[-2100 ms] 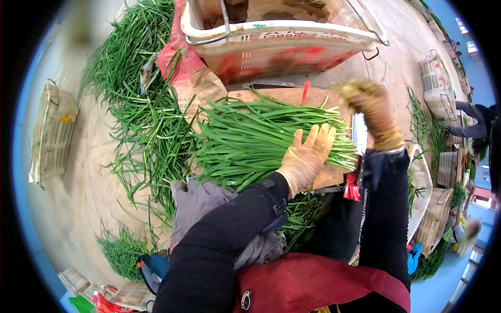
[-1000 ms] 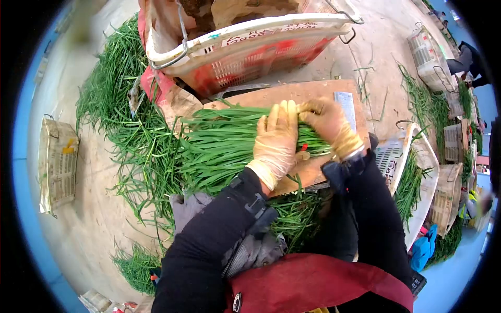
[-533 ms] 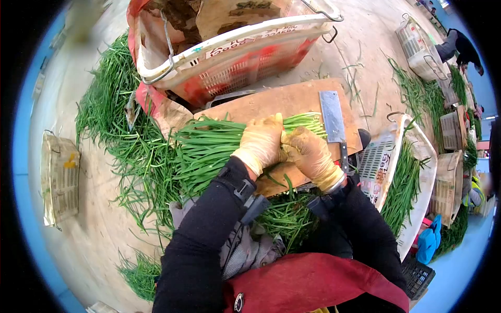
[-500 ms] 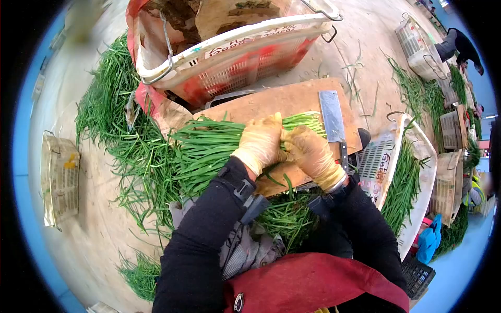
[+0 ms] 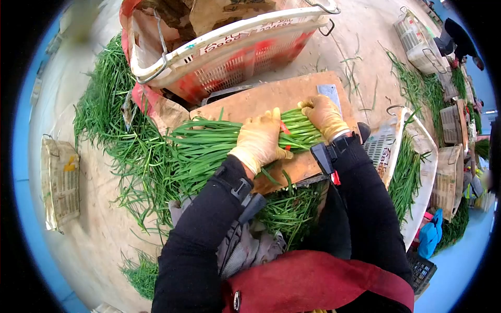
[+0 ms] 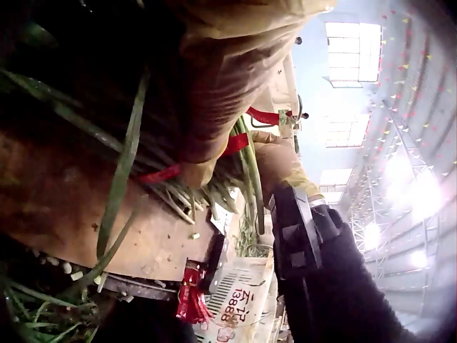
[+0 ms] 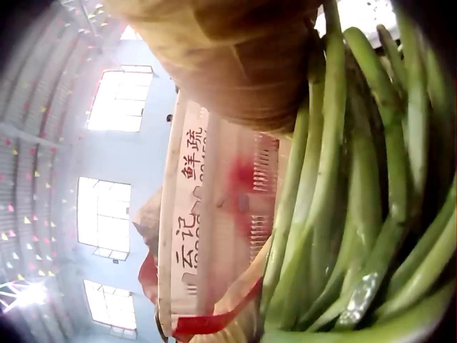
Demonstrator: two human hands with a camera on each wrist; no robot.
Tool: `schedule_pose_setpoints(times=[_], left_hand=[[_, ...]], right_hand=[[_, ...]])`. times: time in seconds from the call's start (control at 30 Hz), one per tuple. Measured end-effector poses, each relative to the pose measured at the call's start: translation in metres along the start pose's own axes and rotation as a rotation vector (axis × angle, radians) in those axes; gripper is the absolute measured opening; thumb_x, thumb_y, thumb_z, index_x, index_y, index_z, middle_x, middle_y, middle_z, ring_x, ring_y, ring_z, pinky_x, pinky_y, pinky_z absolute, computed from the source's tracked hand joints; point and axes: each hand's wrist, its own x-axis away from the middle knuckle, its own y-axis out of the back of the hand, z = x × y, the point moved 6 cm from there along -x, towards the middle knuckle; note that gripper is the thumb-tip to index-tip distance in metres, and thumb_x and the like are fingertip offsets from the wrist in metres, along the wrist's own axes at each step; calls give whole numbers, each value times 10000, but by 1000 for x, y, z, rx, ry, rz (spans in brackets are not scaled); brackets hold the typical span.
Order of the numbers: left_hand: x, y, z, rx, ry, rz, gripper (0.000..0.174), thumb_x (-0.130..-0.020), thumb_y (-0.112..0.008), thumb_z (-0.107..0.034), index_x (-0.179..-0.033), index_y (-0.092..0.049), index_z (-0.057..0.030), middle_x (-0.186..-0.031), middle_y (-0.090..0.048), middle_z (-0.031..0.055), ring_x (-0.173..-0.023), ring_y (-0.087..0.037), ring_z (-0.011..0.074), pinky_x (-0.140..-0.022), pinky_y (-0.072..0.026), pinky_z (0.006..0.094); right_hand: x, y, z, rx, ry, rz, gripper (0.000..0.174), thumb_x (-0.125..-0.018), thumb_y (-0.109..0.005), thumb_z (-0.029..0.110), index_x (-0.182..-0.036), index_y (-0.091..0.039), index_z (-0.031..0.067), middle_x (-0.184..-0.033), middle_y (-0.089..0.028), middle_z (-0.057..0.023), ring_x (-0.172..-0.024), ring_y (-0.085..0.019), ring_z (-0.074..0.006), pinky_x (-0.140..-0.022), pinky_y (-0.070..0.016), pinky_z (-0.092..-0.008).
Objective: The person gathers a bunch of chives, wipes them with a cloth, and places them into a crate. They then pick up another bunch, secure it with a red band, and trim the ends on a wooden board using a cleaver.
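Observation:
A bunch of long green garlic chives (image 5: pixel 206 140) lies on a wooden board (image 5: pixel 255 104), its pale stem ends to the right. My gloved left hand (image 5: pixel 259 138) grips the bunch around its middle. A red band (image 5: pixel 284 127) shows around the stems just right of that hand, and again as a red strip (image 6: pixel 236 144) in the left wrist view. My gloved right hand (image 5: pixel 324 117) holds the stem ends, its fingers curled over their far side; its thumb is hidden. In the right wrist view the thick stems (image 7: pixel 357 171) run close beside the glove. The cleaver (image 5: pixel 329 93) is partly covered by this hand.
A white crate with red marks (image 5: pixel 245 55) stands beyond the board. Loose chives (image 5: pixel 141 161) heap up on the left. At the right is another crate (image 5: pixel 383 148) with chives. Red ties (image 6: pixel 191 293) hang at the board's edge.
The left hand went from resting flat on loose chives to gripping the bunch. The right hand came in, worked beside it, then moved right to the stem ends. A red band now circles the stems.

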Motion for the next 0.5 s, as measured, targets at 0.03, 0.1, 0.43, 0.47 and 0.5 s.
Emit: schedule_pose_setpoints(times=[0.03, 0.1, 0.43, 0.47, 0.5], left_hand=[[-1, 1, 1, 28, 13, 34, 902, -583, -886, -483, -1242, -487, -15, -1120, -633, 150, -1089, -618, 333, -920, -478, 417], [-3, 6, 1, 48, 15, 82, 890, -576, -890, -479, -1227, -498, -16, -1110, -635, 151, -1084, -622, 335, -912, -484, 419], [-8, 16, 0, 97, 79, 271, 1065, -569, -871, -532, -1375, -468, 37, -1161, -651, 232, -1114, -620, 365, -928, -493, 399], [-8, 16, 2, 87, 91, 268, 1074, -567, -872, -531, -1382, -466, 38, -1164, -650, 238, -1112, -623, 363, -929, -494, 394], [-9, 16, 3, 105, 101, 288, 1101, -560, -873, -530, -1403, -448, 37, -1177, -644, 253, -1127, -619, 367, -946, -488, 393]], right_hand=[[0, 3, -6, -52, 86, -93, 215, -812, -714, 168, -1003, -752, 77, -986, -701, -177, -912, -678, -308, -832, -515, -369], [17, 26, 4, -90, 211, -244, 276, -804, -712, 131, -1074, -728, 73, -969, -699, -168, -928, -674, -275, -833, -515, -362], [96, 26, 36, 38, 502, -119, 224, -769, -691, 158, -990, -727, 163, -938, -664, -91, -924, -624, -314, -778, -504, -441], [90, 24, 36, 57, 504, -150, 221, -768, -691, 155, -986, -726, 162, -938, -665, -89, -934, -620, -314, -778, -504, -440], [83, 23, 39, 73, 504, -179, 219, -766, -691, 152, -982, -726, 162, -938, -665, -87, -943, -616, -315, -778, -504, -440]])
